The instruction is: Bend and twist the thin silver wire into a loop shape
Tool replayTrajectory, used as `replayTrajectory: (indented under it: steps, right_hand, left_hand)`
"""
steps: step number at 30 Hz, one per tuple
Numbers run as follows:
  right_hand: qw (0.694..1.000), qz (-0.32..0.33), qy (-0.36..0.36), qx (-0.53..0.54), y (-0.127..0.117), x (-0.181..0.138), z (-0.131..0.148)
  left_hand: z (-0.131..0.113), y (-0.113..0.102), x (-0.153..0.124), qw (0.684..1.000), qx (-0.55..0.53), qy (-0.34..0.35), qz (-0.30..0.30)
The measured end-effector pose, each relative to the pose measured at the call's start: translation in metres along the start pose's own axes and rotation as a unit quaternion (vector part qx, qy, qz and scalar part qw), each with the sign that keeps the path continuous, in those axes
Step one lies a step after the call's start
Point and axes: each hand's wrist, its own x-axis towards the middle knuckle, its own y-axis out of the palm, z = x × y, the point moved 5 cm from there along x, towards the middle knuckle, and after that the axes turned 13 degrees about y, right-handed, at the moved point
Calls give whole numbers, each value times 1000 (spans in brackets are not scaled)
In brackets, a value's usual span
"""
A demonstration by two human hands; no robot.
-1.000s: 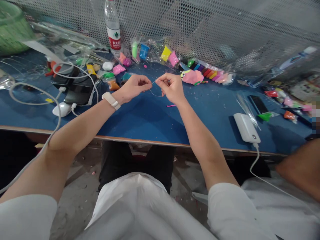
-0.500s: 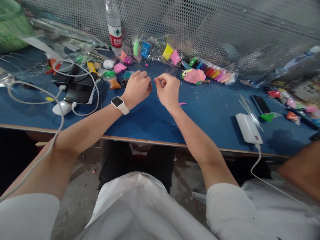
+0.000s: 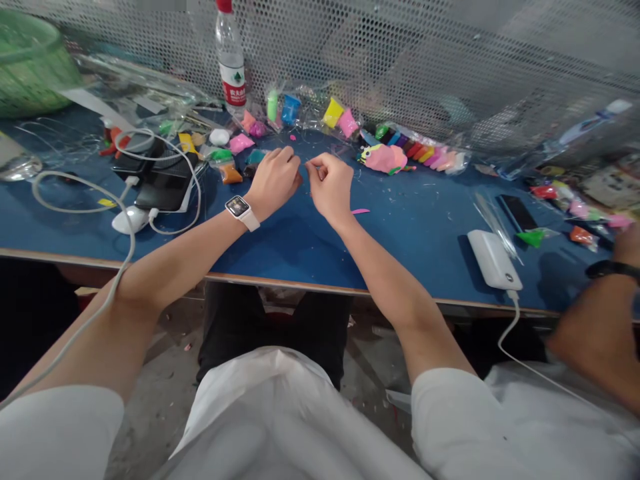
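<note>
My left hand (image 3: 274,179), with a white watch (image 3: 241,211) on the wrist, is curled shut over the blue table (image 3: 410,220). My right hand (image 3: 327,185) is curled shut right beside it, their fingertips almost touching. Both pinch a thin clear strand that I can barely make out between them. A small pink strip of clay (image 3: 360,211) lies on the table just right of my right wrist. A pink clay figure (image 3: 384,159) with green and yellow parts sits behind my right hand.
Bags of coloured clay (image 3: 333,113) and a water bottle (image 3: 231,60) line the mesh wall. Phones (image 3: 165,190) with white cables lie at left, and a green basket (image 3: 27,63) stands at far left. A white power bank (image 3: 493,259) is at right, near another person's arm (image 3: 600,327).
My left hand turned palm-down and both hands drew closer together and sank towards the table. The other person's arm at right moved up and forward.
</note>
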Motion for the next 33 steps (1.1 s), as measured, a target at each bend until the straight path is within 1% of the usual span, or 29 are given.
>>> replayTrajectory:
  steps: [6, 11, 17, 23, 28, 33]
  right_hand:
    - [999, 5, -34, 9, -2, 5, -6]
    - [998, 13, -39, 38, -5, 7, -8]
    - [998, -11, -56, 36, -8, 4, -6]
    - [998, -2, -53, 42, -8, 4, -9]
    - [998, -5, -55, 34, -7, 6, -12]
    - [996, -16, -70, 47, -10, 6, -10]
  left_hand:
    - [8, -3, -2, 996, -63, 16, -55]
    - [15, -5, -2, 985, -129, -3, -112]
    - [10, -8, -3, 987, -138, -11, -79]
    - [11, -8, -4, 987, -129, 5, -92]
    - [12, -8, -3, 985, -150, 12, -79]
    - [15, -10, -1, 980, -182, 4, -85]
